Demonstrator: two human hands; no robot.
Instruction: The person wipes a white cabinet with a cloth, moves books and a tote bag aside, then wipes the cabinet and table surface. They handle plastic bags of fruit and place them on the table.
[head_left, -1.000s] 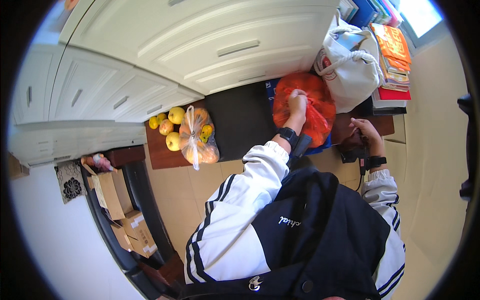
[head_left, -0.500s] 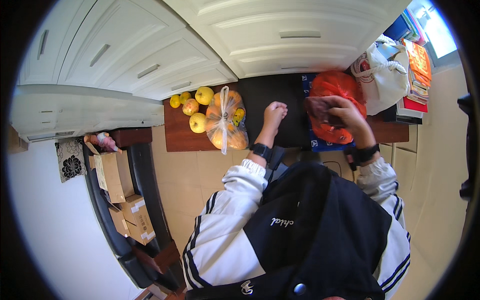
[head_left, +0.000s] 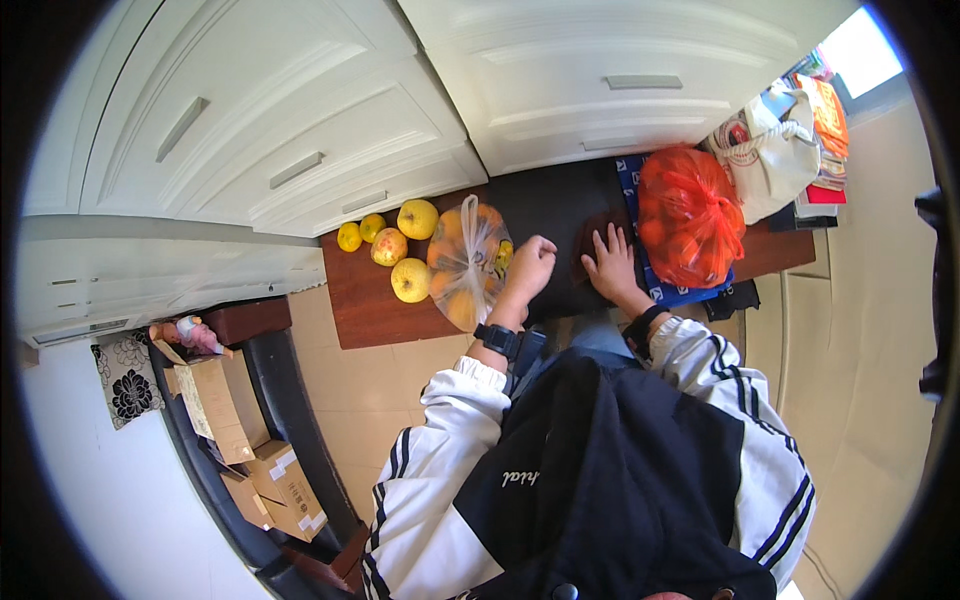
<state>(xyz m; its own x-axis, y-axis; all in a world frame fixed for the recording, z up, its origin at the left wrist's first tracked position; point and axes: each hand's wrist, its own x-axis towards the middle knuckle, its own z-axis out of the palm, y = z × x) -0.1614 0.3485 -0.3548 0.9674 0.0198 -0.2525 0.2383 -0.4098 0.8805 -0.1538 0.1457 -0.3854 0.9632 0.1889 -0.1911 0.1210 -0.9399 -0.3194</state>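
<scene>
My left hand (head_left: 532, 268) is curled into a fist over the black mat (head_left: 560, 205), just right of a clear plastic bag (head_left: 468, 270) of orange fruit. Nothing shows sticking out of the fist. My right hand (head_left: 613, 268) lies palm down with fingers spread, close to the blue printed edge of the mat's right side. Under and beside its fingers is a dark reddish patch (head_left: 588, 245), thin and flat, whose kind I cannot make out. To the right of that hand sits a knotted red plastic bag (head_left: 690, 215) full of round fruit.
Left of the clear bag, yellow apples (head_left: 410, 280), a reddish fruit (head_left: 389, 246) and two small yellow fruits (head_left: 372, 226) lie on the brown wooden top (head_left: 375, 320). White drawers (head_left: 560, 60) border the far side. A white tote bag (head_left: 770, 155) stands at the far right beside books.
My right hand has left the red bag, moved left with the dark reddish thing and flattened onto the mat. My left fist stays closed, nearer the clear bag. The view has shifted.
</scene>
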